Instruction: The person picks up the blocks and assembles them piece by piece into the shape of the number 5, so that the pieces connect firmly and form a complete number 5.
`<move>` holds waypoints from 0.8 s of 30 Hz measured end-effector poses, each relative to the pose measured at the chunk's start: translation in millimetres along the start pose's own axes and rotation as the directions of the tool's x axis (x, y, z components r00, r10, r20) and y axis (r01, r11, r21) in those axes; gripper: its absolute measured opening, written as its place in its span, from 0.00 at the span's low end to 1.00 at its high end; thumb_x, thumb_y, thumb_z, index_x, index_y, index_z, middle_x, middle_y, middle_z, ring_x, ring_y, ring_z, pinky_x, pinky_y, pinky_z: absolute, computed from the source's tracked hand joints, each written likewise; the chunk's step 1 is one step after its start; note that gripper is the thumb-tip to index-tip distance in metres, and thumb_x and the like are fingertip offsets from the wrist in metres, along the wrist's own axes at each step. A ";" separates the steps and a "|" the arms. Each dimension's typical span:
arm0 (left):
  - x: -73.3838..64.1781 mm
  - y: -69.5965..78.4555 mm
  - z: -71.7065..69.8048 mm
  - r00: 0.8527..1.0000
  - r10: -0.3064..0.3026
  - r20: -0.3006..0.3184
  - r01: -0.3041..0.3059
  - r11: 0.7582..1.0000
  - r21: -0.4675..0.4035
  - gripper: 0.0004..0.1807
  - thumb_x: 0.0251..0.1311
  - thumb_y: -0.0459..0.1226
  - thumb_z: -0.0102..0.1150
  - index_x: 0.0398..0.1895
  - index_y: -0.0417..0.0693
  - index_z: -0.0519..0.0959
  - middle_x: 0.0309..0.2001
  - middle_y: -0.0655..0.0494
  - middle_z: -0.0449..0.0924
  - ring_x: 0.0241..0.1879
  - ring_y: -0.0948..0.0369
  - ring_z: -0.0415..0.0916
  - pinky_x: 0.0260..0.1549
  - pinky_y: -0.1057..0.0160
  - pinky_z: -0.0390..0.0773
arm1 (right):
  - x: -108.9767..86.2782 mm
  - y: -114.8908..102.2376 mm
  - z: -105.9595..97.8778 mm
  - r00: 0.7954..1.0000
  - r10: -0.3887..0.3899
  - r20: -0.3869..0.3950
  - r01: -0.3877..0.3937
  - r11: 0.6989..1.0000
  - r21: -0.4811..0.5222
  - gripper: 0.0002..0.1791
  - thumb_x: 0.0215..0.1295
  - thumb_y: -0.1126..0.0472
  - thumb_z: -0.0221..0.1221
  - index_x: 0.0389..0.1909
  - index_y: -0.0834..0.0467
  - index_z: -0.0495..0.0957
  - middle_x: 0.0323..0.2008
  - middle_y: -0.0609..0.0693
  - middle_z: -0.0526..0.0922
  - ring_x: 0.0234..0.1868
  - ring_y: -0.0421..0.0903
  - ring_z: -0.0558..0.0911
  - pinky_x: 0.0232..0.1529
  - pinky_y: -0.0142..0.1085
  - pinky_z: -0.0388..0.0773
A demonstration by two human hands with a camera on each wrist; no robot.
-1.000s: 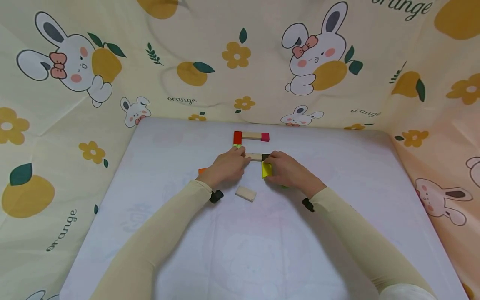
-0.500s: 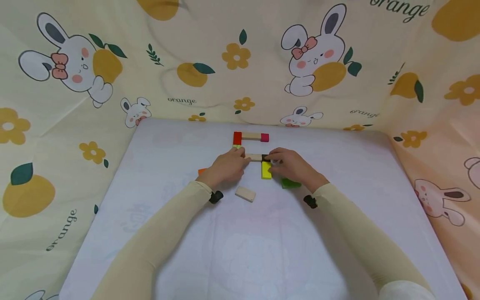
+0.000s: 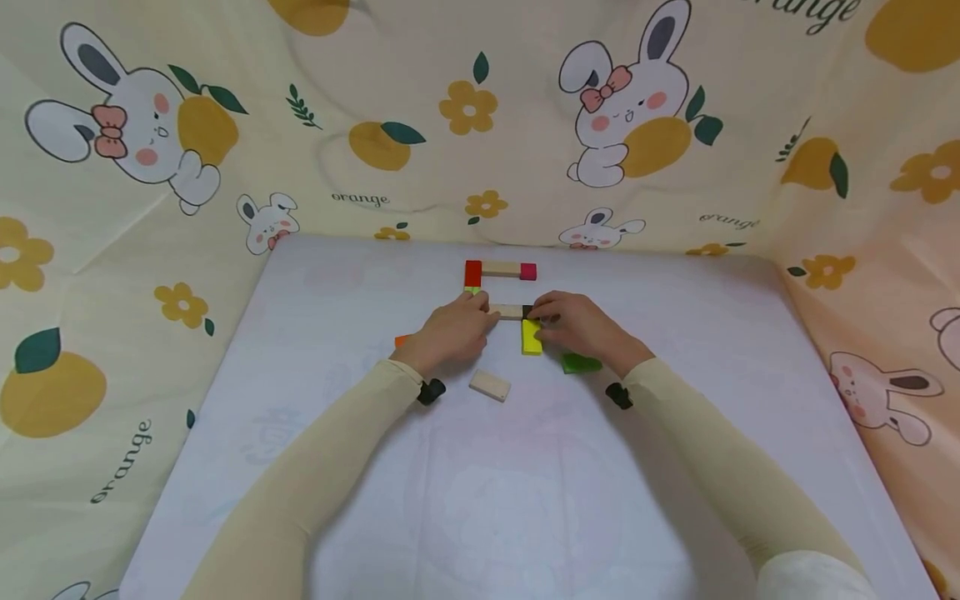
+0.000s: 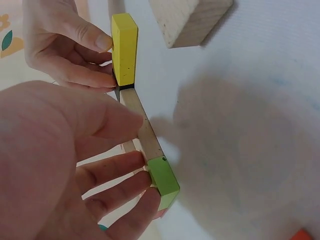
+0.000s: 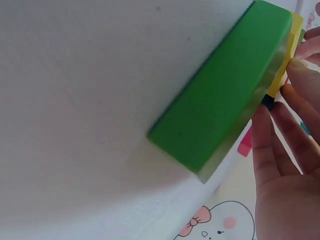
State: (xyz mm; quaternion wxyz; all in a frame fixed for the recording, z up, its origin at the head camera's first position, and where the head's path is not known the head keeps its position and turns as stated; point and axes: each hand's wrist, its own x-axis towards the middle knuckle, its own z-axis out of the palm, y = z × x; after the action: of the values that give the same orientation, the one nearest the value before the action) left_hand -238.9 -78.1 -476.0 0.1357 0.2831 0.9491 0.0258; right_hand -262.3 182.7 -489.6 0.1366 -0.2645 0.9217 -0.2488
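Note:
In the head view, a plain wooden block [image 3: 507,312] lies between my hands, with a black block [image 3: 527,311] at its right end and a yellow block [image 3: 532,337] running toward me from there. My left hand [image 3: 454,329] rests at the other end, fingers loosely extended; the left wrist view has its fingertips along a light green block [image 4: 164,180] and its thumb over the wooden one. My right hand [image 3: 583,327] has its thumb at the yellow block's side and fingertips at the black block, all from the same side, without wrapping round them.
Behind, a red block [image 3: 472,273], a wooden block [image 3: 501,269] and a pink block [image 3: 528,272] continue the line. A green block [image 3: 581,363] lies below my right hand, a loose wooden block [image 3: 490,385] nearer me. An orange block [image 3: 402,340] is partly hidden by my left hand.
My right hand has eased up and right, uncovering more of the yellow block and the green block. My left hand keeps its place; the blocks show no clear shift.

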 end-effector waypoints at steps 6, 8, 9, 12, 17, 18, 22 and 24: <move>0.3 1.0 -0.9 1.000 -0.003 0.012 0.003 1.000 -0.003 0.28 0.78 0.41 0.61 0.79 0.53 0.75 0.64 0.52 0.71 0.60 0.55 0.66 0.53 0.60 0.81 | -0.4 -0.1 -1.4 1.000 0.024 0.020 -0.024 0.999 0.023 0.21 0.71 0.59 0.73 0.63 0.57 0.87 0.67 0.55 0.80 0.64 0.57 0.80 0.69 0.55 0.75; 0.1 1.3 -1.5 1.000 -0.004 0.012 0.004 1.000 0.000 0.28 0.78 0.42 0.62 0.79 0.53 0.75 0.64 0.52 0.71 0.60 0.56 0.66 0.54 0.60 0.81 | -0.2 -0.1 -1.6 0.999 0.029 0.026 -0.030 0.999 0.015 0.21 0.72 0.59 0.73 0.63 0.56 0.87 0.68 0.56 0.79 0.65 0.57 0.79 0.70 0.55 0.74; 0.0 1.4 -1.7 1.000 -0.005 0.010 0.005 1.000 0.001 0.28 0.78 0.42 0.62 0.79 0.53 0.76 0.64 0.52 0.71 0.60 0.55 0.66 0.54 0.60 0.81 | 0.1 -0.7 -2.0 0.999 0.031 0.028 -0.031 0.999 0.010 0.21 0.72 0.59 0.73 0.63 0.56 0.87 0.68 0.56 0.79 0.66 0.57 0.79 0.71 0.55 0.73; -0.1 1.9 -2.2 1.000 -0.006 0.011 0.006 1.000 0.002 0.28 0.78 0.42 0.62 0.79 0.53 0.76 0.64 0.52 0.71 0.61 0.55 0.66 0.54 0.59 0.81 | 1.0 -1.7 -2.8 0.999 0.033 0.037 -0.033 0.999 -0.001 0.21 0.72 0.59 0.72 0.64 0.56 0.87 0.68 0.56 0.79 0.67 0.58 0.78 0.72 0.56 0.72; 1.1 2.3 -4.0 1.000 -0.005 0.020 0.005 1.000 0.003 0.28 0.78 0.42 0.62 0.78 0.53 0.76 0.63 0.51 0.72 0.59 0.56 0.66 0.54 0.60 0.81 | 2.6 -2.9 -4.2 0.998 0.039 0.048 -0.039 0.999 -0.008 0.20 0.72 0.60 0.72 0.63 0.57 0.87 0.68 0.56 0.80 0.67 0.58 0.77 0.72 0.56 0.71; 1.6 2.2 -4.6 1.000 -0.002 0.020 0.001 1.000 0.007 0.27 0.79 0.42 0.61 0.78 0.53 0.76 0.62 0.51 0.72 0.58 0.56 0.66 0.53 0.60 0.81 | 3.0 -3.0 -4.4 0.998 0.039 0.046 -0.038 0.999 -0.013 0.20 0.72 0.60 0.72 0.62 0.57 0.87 0.68 0.56 0.80 0.67 0.58 0.78 0.72 0.56 0.72; 4.2 1.2 -7.1 1.000 0.013 -0.006 -0.013 1.000 -0.004 0.22 0.79 0.41 0.60 0.73 0.53 0.81 0.58 0.51 0.74 0.53 0.56 0.69 0.51 0.60 0.80 | 3.5 -4.5 -5.5 0.999 0.037 0.039 -0.036 0.999 -0.023 0.19 0.71 0.61 0.72 0.61 0.58 0.88 0.67 0.56 0.81 0.65 0.57 0.79 0.70 0.55 0.73; 5.6 0.1 -7.7 1.000 0.019 -0.022 -0.020 0.999 -0.030 0.20 0.79 0.40 0.59 0.69 0.52 0.84 0.56 0.51 0.75 0.51 0.55 0.71 0.51 0.59 0.81 | 3.5 -5.6 -6.0 0.998 0.040 0.042 -0.039 0.999 -0.016 0.19 0.71 0.61 0.72 0.61 0.58 0.88 0.67 0.56 0.81 0.66 0.58 0.79 0.71 0.56 0.73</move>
State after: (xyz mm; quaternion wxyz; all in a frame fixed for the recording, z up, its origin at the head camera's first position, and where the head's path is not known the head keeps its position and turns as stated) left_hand -245.4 -74.7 -469.9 0.1295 0.2899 0.9472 0.0444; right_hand -265.1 178.9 -481.9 0.1589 -0.2525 0.9255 -0.2335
